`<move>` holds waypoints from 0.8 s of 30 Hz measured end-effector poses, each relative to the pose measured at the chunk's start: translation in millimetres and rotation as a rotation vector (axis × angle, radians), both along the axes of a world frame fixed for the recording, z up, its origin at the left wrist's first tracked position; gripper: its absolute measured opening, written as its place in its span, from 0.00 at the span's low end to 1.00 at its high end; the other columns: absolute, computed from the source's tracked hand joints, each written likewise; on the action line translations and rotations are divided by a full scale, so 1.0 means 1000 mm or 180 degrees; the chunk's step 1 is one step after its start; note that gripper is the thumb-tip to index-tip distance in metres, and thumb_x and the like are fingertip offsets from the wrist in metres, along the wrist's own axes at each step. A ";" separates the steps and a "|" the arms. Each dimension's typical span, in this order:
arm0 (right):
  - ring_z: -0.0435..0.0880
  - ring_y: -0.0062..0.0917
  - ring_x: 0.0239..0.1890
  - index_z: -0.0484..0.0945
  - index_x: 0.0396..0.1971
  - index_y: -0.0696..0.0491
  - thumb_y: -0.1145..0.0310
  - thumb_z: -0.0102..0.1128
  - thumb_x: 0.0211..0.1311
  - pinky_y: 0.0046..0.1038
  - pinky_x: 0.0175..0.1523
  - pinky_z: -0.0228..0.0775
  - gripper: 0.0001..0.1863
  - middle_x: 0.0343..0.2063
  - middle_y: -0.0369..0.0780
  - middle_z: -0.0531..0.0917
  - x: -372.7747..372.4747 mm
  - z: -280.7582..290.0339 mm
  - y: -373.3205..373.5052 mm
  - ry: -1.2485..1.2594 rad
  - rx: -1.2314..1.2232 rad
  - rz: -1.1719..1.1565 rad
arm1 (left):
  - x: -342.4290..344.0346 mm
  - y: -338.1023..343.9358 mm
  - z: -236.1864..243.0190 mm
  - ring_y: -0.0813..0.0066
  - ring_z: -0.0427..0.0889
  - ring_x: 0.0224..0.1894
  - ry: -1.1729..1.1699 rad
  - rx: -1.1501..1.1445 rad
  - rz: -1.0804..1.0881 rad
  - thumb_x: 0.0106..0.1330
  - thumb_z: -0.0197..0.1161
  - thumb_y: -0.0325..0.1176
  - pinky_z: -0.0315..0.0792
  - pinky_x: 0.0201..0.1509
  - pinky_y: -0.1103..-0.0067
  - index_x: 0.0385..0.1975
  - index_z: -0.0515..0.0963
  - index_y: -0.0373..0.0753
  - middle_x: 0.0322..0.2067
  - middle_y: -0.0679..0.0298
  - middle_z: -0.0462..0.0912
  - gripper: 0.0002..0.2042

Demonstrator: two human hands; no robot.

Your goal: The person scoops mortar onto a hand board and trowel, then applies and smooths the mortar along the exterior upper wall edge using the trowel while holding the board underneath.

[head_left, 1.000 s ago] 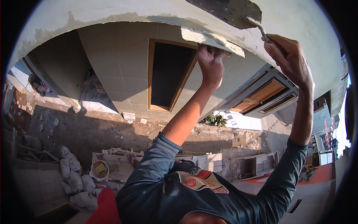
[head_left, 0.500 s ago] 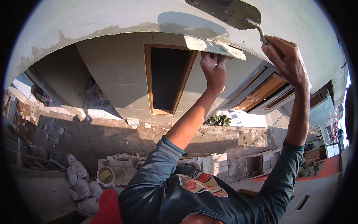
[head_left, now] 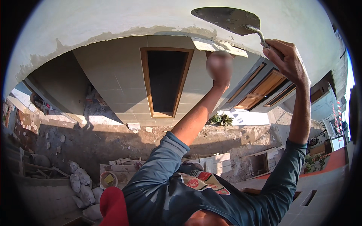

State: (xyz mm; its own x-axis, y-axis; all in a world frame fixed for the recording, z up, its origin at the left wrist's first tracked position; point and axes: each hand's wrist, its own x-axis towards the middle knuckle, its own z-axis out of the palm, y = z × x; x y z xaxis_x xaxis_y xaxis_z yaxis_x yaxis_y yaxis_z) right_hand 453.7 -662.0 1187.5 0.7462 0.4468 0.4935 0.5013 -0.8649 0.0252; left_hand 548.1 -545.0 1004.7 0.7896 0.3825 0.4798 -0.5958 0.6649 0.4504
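My right hand [head_left: 286,62] is wrapped round the bent handle of a pointed trowel [head_left: 230,20], up by the pale plastered wall edge [head_left: 113,24]. Grey smears cover the trowel's blade, which points left. Below it, my left hand [head_left: 219,69] grips a flat mortar board [head_left: 218,46] from underneath. Pale mortar coats the board, which lies close under the wall's lower edge. A blurred patch covers the left hand's fingers. Along that lower edge runs a darker, rough band of mortar [head_left: 147,31].
Below stand a wood-framed dark opening [head_left: 166,83] and a brown wooden door [head_left: 262,90]. Down on the rubble-strewn ground [head_left: 94,137] lie filled sacks [head_left: 85,184], a bucket [head_left: 108,179] and planks [head_left: 217,164]. Green plants [head_left: 221,119] grow by the house wall.
The trowel has dropped a little and its whole blade now shows. Its shadow on the wall has shrunk toward the lower edge. The board has barely moved.
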 end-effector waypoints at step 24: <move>0.82 0.30 0.27 0.82 0.44 0.61 0.63 0.61 0.64 0.33 0.35 0.74 0.17 0.28 0.46 0.85 0.018 -0.011 -0.037 -0.0155 -0.0061 0.0068 | 0.012 -0.023 -0.013 0.76 0.76 0.47 -0.0117 -0.0156 0.0093 0.62 0.57 0.13 0.72 0.53 0.78 0.50 0.70 0.31 0.44 0.62 0.77 0.16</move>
State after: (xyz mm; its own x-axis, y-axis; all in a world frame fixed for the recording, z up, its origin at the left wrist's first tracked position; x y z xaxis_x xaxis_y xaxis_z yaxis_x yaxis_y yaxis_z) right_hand 471.7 -698.9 1176.3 0.7116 0.4723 0.5201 0.5175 -0.8531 0.0666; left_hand 560.1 -568.2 991.9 0.7599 0.4289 0.4885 -0.6308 0.6678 0.3951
